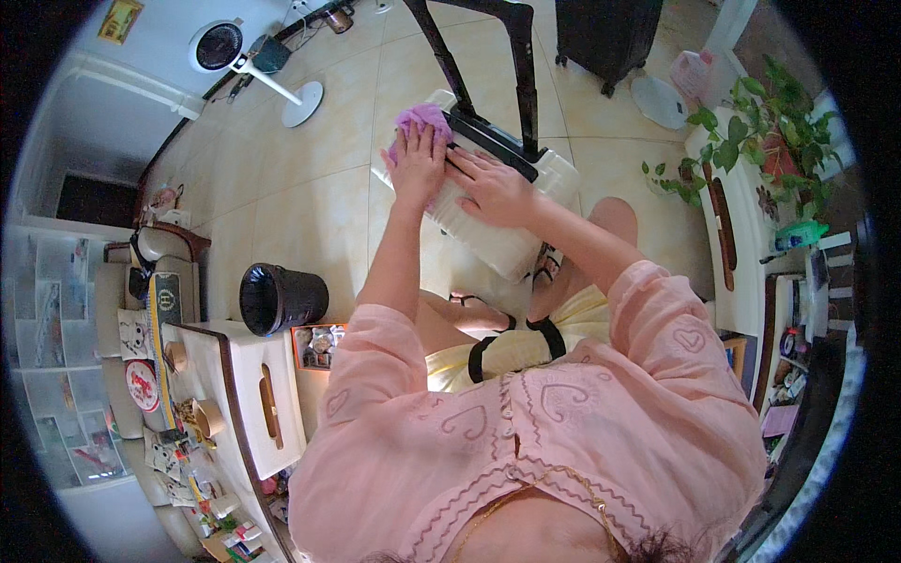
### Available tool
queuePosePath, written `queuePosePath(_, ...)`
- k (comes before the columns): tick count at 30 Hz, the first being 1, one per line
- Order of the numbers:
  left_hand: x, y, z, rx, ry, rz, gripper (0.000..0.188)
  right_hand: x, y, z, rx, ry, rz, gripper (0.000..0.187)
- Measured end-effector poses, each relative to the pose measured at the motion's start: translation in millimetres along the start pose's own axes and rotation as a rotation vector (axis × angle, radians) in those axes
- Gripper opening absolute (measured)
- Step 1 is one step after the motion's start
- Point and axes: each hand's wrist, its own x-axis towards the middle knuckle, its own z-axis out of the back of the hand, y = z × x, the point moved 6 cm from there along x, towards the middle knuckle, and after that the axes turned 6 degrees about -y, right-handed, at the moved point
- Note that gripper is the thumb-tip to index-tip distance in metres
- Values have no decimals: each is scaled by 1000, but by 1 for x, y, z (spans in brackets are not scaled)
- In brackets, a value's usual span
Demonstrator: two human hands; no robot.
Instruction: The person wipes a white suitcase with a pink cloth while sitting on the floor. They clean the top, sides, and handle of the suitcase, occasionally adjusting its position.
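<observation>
A cream-white suitcase (493, 242) stands in front of my legs, its black telescopic handle (524, 84) pulled up. At its far left corner my left hand (419, 171) holds a bunched purple cloth (427, 116) against the shell, the fingers laid over it and its folds showing past the fingertips. Beside it, my right hand (495, 191) rests flat on the suitcase's top next to the black handle base (493, 141). That hand is open, fingers stretched out to the left, holding nothing. The cloth's underside is hidden.
A black suitcase (608, 38) stands beyond on the tiled floor, near a round white scale (659, 101). Left are a white standing fan (302, 105), a black trash bin (282, 298) and a cluttered table (253, 394). A potted plant (774, 141) tops the right cabinet.
</observation>
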Motion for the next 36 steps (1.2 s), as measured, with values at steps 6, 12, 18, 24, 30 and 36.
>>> queuePosePath(6, 11, -15, -6, -83, 45, -93, 53, -1, -15, 0, 51, 4, 8, 55)
queuePosePath(12, -4, -7, -3, 2, 13, -67, 52, 9, -24, -10, 88, 30, 176, 51)
queuePosePath(18, -21, 10, 8, -71, -6, 134, 55, 30, -21, -18, 153, 111, 325, 44)
queuePosePath(24, -44, 35, 17, 33, -124, 275, 54, 18, -16, -9, -109, -18, -172, 43)
queuePosePath(30, -50, -3, 20, 111, -259, 3, 44, -23, -26, -14, -88, -189, -417, 51)
queuePosePath(36, -44, -50, 25, -58, -311, -214, 40, -22, -54, -4, -90, -175, -208, 48)
